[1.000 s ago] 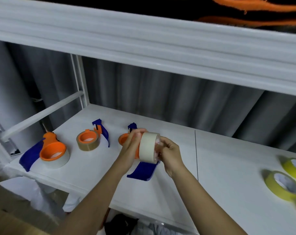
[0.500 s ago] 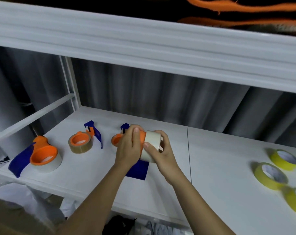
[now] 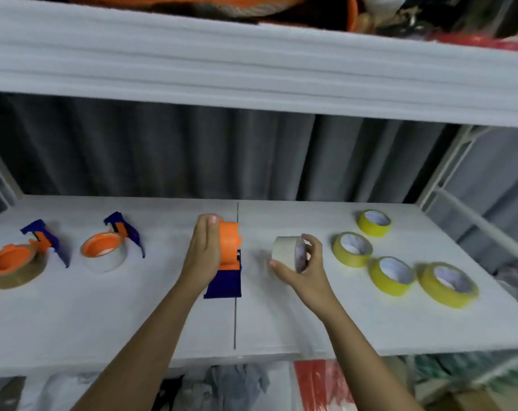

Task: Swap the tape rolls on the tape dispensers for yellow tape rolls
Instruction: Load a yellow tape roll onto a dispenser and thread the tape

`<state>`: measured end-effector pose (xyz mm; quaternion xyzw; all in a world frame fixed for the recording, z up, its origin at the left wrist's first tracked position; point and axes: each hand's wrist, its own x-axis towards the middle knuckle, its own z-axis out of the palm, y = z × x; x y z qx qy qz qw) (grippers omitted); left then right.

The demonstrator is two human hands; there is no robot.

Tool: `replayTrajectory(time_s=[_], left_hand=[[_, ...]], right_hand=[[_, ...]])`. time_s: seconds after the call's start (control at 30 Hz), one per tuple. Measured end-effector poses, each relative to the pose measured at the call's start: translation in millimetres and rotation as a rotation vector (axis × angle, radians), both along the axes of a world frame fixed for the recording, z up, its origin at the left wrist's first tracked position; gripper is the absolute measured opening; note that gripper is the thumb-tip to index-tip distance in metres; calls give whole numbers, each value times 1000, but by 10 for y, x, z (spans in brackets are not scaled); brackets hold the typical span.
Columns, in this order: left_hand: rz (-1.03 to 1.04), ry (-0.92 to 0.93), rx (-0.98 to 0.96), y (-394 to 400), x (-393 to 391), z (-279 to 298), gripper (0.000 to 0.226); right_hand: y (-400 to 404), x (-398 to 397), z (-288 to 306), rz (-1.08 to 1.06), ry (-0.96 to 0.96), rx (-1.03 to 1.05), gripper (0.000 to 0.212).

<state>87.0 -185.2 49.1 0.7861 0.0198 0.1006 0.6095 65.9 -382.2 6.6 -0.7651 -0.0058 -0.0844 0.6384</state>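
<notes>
The white tape roll (image 3: 290, 253) is off its dispenser and held upright on edge above the white shelf (image 3: 163, 315), a little right of centre. The right hand (image 3: 303, 269) holds it, fingers curled over the top and into the core, thumb under the near rim. At its nine o'clock, apart from it, stands the emptied dispenser (image 3: 229, 256): a bare orange hub on a blue handle that runs toward six o'clock. The left hand (image 3: 203, 250) holds the hub's left face, fingers fairly straight and together along it; the thumb is hidden, so how firm the grip is cannot be told.

At three o'clock of the white roll lie four yellow tape rolls flat on the shelf: the nearest (image 3: 352, 249) just beside the right hand, one behind it (image 3: 374, 222) at one o'clock, and two more, (image 3: 391, 275) and the largest (image 3: 447, 283), toward four o'clock.

Far out at nine o'clock lie two loaded dispensers on their sides: one with a clear roll (image 3: 105, 252), and at the frame's left edge one with a brown roll (image 3: 13, 266), each with its blue handle pointing toward the back.
</notes>
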Motion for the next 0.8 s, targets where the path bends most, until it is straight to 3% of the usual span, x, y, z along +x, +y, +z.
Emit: replayTrajectory(time_s=[0.13,0.37,0.63,0.8], left_hand=[[-83,-45,32,-954,-141,-20,39],[-160,-60,-41,-2333,-349,-20,33],[-245,-33,-10,-3182,-234,68,39],[-275,-54,88,-3552,86,92,33]], right_hand=[[-963,-272,-95,-165,7,-59,85],[-2434,-557,-14,-308,47,-137,87],[-3300,-186,153,-398,126,-74,88],[-3600,302,94,-413,163,-137,74]])
